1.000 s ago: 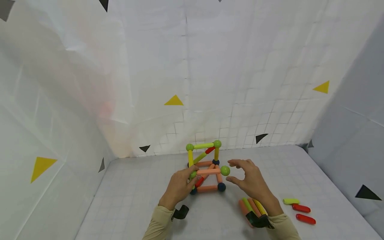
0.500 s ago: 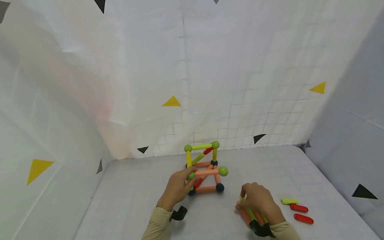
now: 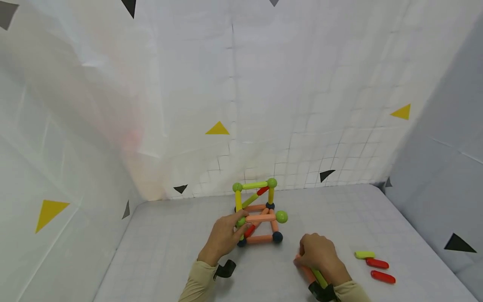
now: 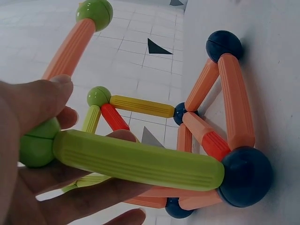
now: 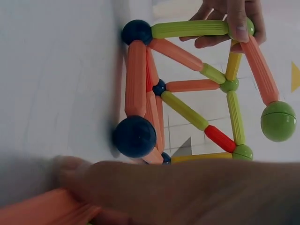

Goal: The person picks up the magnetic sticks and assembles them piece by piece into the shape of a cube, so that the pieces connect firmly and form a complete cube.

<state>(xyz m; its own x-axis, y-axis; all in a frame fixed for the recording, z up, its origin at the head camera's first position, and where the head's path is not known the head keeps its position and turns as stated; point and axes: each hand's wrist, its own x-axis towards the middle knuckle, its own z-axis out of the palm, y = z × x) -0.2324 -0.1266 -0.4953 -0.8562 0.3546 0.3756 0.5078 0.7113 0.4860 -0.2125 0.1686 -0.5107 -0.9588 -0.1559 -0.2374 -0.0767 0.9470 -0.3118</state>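
Observation:
A frame of magnetic rods and balls stands on the table, with dark blue balls point(image 3: 277, 237) at its base and green balls point(image 3: 272, 183) above. My left hand point(image 3: 222, 235) pinches the green ball point(image 4: 37, 145) at its near left upper corner. From that ball an orange rod point(image 3: 261, 218) reaches right, ending in a free-hanging green ball point(image 3: 281, 217). Front right, my right hand point(image 3: 318, 253) bends its fingers down over a row of loose magnetic rods, thumb at the end of an orange rod point(image 5: 37, 208). A green rod point(image 3: 320, 278) shows beside it; the fingertips are hidden.
To the right lie a short green rod point(image 3: 364, 254) and two red rods point(image 3: 377, 263). White sheeting point(image 3: 264, 105) walls in the white table point(image 3: 166, 251) at the back and both sides.
My right hand has come from beside the free-hanging green ball down to the loose rods, and its fingers have closed in. The left hand keeps hold of the frame.

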